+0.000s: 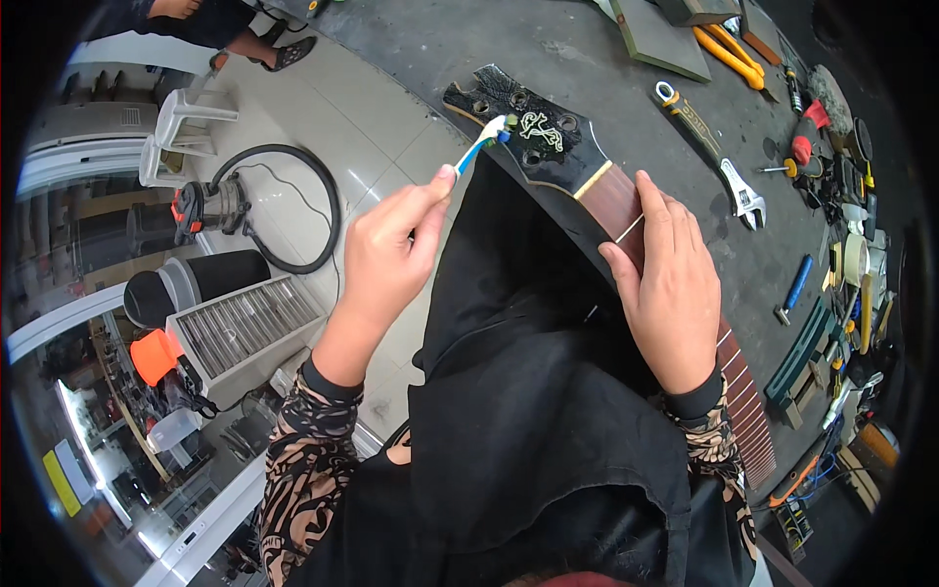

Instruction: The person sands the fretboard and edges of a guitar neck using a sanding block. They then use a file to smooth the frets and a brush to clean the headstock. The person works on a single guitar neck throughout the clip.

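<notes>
A toothbrush point(476, 153) with a blue and white handle is pinched in my left hand point(391, 235). Its bristles meet the edge of a glossy black guitar headstock point(546, 157), which has a pale inlay and several tuner holes. My right hand point(668, 284) is laid over the guitar neck point(611, 201) just below the nut, thumb on the near side and fingers across the brown fretboard. Past my right wrist the fretboard shows again, with its pale frets running toward the lower right. My palm hides the part between.
The neck lies along the edge of a dark workbench point(548, 49). An adjustable wrench point(738, 191), a small blue-handled hammer point(797, 289) and orange-handled pliers point(729, 59) are on it. Left on the floor stand a vacuum cleaner point(210, 208) and a white stool point(191, 117). Another person's foot point(289, 54) shows at top left.
</notes>
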Tool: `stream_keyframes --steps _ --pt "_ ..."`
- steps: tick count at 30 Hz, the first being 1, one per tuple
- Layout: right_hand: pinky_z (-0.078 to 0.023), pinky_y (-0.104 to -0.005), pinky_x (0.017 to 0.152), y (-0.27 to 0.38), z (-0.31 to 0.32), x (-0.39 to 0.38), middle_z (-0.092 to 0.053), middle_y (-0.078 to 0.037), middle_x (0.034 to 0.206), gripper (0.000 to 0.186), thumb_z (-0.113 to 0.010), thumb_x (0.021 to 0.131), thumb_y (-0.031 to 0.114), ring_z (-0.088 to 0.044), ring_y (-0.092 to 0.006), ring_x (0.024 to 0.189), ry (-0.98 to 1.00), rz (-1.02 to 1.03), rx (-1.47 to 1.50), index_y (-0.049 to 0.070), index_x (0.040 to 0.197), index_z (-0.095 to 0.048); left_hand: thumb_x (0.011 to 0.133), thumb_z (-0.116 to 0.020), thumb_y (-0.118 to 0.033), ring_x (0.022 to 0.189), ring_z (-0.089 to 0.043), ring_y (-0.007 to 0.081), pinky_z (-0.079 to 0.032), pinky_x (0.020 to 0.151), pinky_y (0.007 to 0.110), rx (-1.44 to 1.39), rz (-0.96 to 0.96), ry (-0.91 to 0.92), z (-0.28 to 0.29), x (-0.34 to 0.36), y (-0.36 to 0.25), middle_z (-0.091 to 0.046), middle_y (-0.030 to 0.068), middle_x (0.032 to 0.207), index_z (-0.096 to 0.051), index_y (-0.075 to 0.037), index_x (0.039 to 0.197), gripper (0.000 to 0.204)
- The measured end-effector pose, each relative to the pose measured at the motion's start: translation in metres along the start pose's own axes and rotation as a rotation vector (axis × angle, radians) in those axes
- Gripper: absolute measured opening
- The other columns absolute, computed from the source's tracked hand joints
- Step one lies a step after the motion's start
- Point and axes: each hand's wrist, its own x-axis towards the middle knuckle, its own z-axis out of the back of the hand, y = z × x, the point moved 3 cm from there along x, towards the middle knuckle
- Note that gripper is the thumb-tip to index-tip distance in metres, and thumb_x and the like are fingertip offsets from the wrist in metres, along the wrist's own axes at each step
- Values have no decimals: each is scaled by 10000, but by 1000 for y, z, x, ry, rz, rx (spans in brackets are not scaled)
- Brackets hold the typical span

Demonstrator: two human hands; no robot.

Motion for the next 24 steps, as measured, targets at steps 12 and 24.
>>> stream_keyframes --steps 12,24 --pt "-573 -470 1125 0 1 2 -690 -217 1399 808 -901 962 254 -680 -396 1337 -15 8 -27 8 1648 -552 978 -809 46 600 -622 256 -504 566 411 -39 -83 67 -6 -10 -11 -624 85 753 -827 -96 1404 449" --pt "-572 -466 1118 0 -1 0 -691 -207 1385 814 -905 952 254 -683 -390 1322 -24 15 -20 14 1647 -556 985 -823 57 617 -620 241 -494 590 360 -94 -16 7 -7 -9 2 -650 118 778 -834 -25 1306 332"
